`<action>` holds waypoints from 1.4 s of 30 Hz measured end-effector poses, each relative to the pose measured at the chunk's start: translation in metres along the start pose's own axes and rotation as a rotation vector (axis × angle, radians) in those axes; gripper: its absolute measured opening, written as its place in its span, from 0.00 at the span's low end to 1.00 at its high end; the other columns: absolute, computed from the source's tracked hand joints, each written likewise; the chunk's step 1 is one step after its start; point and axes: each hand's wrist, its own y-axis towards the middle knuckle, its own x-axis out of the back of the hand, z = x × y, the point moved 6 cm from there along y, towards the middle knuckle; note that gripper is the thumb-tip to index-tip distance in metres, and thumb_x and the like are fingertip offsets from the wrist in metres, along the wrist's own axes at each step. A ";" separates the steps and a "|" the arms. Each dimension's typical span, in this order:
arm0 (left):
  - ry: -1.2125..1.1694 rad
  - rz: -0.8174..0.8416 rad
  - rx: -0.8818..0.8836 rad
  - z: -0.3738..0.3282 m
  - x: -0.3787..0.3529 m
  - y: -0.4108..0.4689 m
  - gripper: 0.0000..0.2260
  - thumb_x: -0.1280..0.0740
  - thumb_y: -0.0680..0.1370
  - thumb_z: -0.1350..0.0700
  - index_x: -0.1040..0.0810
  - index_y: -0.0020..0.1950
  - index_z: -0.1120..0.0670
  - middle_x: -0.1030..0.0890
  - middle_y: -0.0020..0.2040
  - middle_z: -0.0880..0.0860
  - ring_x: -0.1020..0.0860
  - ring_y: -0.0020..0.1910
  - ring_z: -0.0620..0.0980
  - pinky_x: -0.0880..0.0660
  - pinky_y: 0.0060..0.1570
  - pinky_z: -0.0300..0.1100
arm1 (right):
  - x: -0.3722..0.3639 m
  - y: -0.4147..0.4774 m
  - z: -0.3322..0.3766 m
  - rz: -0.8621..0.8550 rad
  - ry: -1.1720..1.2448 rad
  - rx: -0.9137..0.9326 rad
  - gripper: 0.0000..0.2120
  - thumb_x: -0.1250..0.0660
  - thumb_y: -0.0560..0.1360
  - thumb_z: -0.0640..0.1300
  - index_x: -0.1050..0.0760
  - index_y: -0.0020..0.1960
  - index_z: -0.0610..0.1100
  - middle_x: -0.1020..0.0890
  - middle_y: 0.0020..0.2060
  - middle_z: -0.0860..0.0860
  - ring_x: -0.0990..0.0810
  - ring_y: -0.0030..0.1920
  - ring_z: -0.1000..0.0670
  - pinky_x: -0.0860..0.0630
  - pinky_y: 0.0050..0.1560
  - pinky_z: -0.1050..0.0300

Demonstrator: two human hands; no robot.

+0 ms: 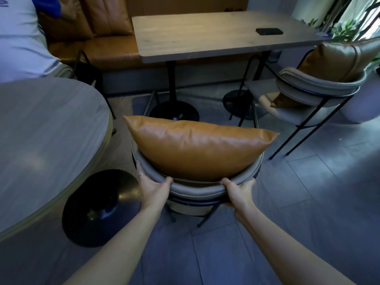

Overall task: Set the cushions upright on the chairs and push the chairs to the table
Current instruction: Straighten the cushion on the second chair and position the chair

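A tan leather cushion point(197, 147) stands upright against the curved grey backrest of the near chair point(195, 187). My left hand point(153, 187) and my right hand point(239, 192) both grip the top rim of that backrest, one on each side. The chair faces a rectangular wooden table point(209, 33) and stands a short way back from its front edge. A second grey chair point(316, 87) stands at the table's right end, with a brown cushion point(337, 58) upright in its back.
A round grey table point(45, 132) with a black pedestal base point(98, 206) is close on my left. A black phone point(269, 31) lies on the wooden table. A tan bench sofa point(96, 46) runs behind, and a person in a white shirt point(20, 38) is at far left.
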 end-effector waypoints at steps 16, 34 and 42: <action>-0.041 -0.084 0.039 -0.026 -0.038 0.026 0.53 0.24 0.67 0.54 0.56 0.79 0.32 0.34 0.79 0.53 0.31 0.75 0.59 0.33 0.73 0.58 | -0.006 0.066 0.060 0.138 -0.101 0.041 0.37 0.25 0.74 0.43 0.46 0.72 0.46 0.25 0.62 0.40 0.21 0.59 0.39 0.17 0.53 0.36; -0.125 -0.060 0.016 -0.061 -0.087 0.096 0.54 0.21 0.72 0.55 0.58 0.82 0.43 0.46 0.83 0.55 0.41 0.80 0.58 0.40 0.74 0.51 | -0.032 0.140 0.145 0.175 -0.168 0.080 0.28 0.25 0.75 0.41 0.41 0.66 0.43 0.21 0.56 0.40 0.18 0.50 0.43 0.16 0.48 0.40; -0.256 0.004 0.124 -0.063 -0.075 0.151 0.53 0.19 0.63 0.44 0.47 0.81 0.36 0.31 0.78 0.48 0.30 0.74 0.56 0.31 0.71 0.60 | -0.037 0.172 0.167 0.159 -0.091 0.111 0.43 0.21 0.72 0.46 0.45 0.77 0.50 0.24 0.67 0.43 0.20 0.59 0.40 0.19 0.56 0.32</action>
